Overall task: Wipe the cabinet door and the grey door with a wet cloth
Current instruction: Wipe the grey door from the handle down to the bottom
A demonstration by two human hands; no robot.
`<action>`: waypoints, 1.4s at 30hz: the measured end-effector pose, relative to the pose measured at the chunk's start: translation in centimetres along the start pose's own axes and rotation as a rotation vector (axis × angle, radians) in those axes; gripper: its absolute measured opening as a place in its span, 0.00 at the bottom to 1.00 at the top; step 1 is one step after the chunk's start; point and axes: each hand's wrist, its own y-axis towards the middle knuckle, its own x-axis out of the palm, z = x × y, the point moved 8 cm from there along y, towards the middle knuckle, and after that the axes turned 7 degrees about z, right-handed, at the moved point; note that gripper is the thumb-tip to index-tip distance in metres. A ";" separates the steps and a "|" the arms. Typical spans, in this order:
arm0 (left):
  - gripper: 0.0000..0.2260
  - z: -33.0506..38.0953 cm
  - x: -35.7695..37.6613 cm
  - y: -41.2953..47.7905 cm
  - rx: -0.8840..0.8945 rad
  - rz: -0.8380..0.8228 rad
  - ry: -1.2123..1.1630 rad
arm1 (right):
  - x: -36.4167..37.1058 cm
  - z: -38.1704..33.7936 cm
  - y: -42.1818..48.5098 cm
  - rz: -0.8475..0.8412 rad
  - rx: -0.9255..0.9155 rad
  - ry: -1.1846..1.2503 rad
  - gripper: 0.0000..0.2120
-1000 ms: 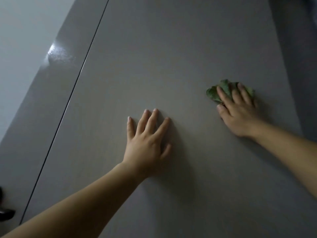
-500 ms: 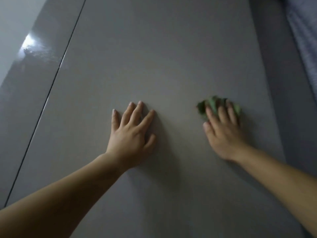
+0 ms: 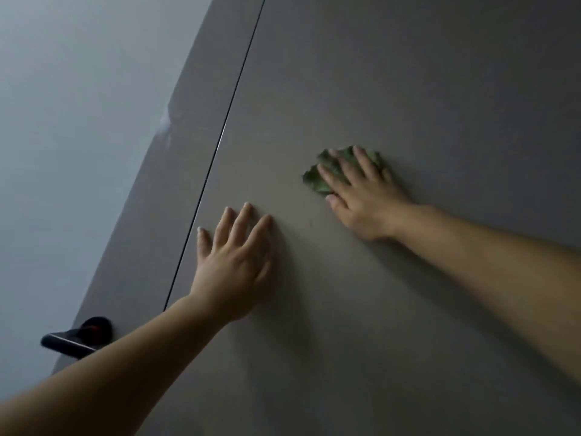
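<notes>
The grey door (image 3: 408,73) fills most of the view as a flat, matt surface. Both hands lie against it.

Left hand (image 3: 232,259): laid flat on the grey door, palm down, fingers straight and slightly spread, pointing up the surface. It holds nothing. Its forearm enters from the lower left corner.

Right hand (image 3: 364,199): laid flat on the green cloth (image 3: 312,180), fingers extended and slightly spread over it, pressing it against the grey door. The fingers are not curled round the cloth. The thumb lies on the door just below the cloth. Its forearm enters from the right edge.

Cloth: crumpled, lying on the grey door under the right fingers, with its edges showing beyond the fingertips and on the side toward the left hand. It sits higher on the door than the left hand and apart from it.

A thin dark seam (image 3: 224,133) runs diagonally to the left of the left hand. Beyond it lies a narrow grey panel (image 3: 176,152) with a faint sheen. A black handle (image 3: 72,339) sits at the lower end of this panel, partly covered by the left forearm. A pale wall (image 3: 63,121) occupies the left side.
</notes>
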 end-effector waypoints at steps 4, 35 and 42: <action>0.35 -1.0 -0.3 -0.2 0.065 -0.001 0.015 | 0.1 -1.0 -0.6 -0.034 -0.135 -0.054 0.30; 0.28 -10.5 -1.1 -3.9 0.129 0.106 -0.005 | 0.4 -17.2 13.0 -0.029 -0.100 0.005 0.28; 0.31 -10.6 -0.5 -4.0 0.105 0.081 0.045 | 1.0 -23.3 14.7 -0.090 -0.281 0.010 0.27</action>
